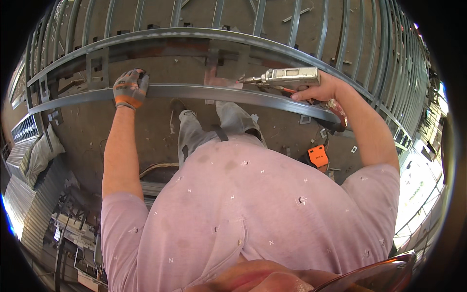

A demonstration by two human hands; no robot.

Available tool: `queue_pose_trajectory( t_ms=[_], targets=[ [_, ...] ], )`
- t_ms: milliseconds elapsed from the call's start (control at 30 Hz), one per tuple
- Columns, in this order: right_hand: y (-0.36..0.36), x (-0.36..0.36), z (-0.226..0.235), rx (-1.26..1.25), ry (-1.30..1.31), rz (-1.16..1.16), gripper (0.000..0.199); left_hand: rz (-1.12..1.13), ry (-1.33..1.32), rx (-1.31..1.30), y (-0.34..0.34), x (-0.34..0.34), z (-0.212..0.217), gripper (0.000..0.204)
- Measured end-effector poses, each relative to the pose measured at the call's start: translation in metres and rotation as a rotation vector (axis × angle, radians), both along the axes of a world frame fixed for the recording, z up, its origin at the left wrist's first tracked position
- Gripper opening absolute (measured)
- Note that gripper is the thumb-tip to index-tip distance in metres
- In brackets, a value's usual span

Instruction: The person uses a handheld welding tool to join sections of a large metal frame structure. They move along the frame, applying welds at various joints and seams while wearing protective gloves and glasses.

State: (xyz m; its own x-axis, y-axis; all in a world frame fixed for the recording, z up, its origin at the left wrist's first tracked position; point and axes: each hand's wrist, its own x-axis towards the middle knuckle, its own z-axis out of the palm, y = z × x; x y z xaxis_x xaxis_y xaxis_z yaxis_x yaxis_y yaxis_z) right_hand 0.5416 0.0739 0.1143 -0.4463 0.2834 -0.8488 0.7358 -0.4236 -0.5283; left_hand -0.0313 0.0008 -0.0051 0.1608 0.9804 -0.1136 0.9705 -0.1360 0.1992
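Note:
A long silver metal beam [185, 91] runs across in front of me, with a parallel far rail [160, 33] beyond it. My left hand [130, 88], in an orange and grey glove, is closed over the beam's top edge at the left. My bare right hand [323, 87] is wrapped round the grip of a silver pistol-shaped power tool [292, 75]. The tool's narrow tip points left, close above a flat reddish plate [223, 81] between the two rails. Whether the tip touches the plate, I cannot tell.
Rows of metal studs [296, 22] stretch beyond the far rail and to the right. An orange case [318, 155] and small metal plates [305, 119] lie on the floor at the right. At the left are a white sack [44, 155] and corrugated sheets [36, 204].

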Motion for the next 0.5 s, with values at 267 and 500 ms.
queue_pose_trajectory(
  t_ms=[267,500],
  targets=[
    [0.007,0.014,-0.029,-0.123,-0.029,0.026,0.068,-0.045,-0.035,0.065,0.002,0.005,0.0,0.017],
    [0.019,0.007,-0.026,-0.112,-0.07,0.129,0.068,-0.026,0.002,0.044,0.0,0.003,-0.001,0.018]
  ],
)
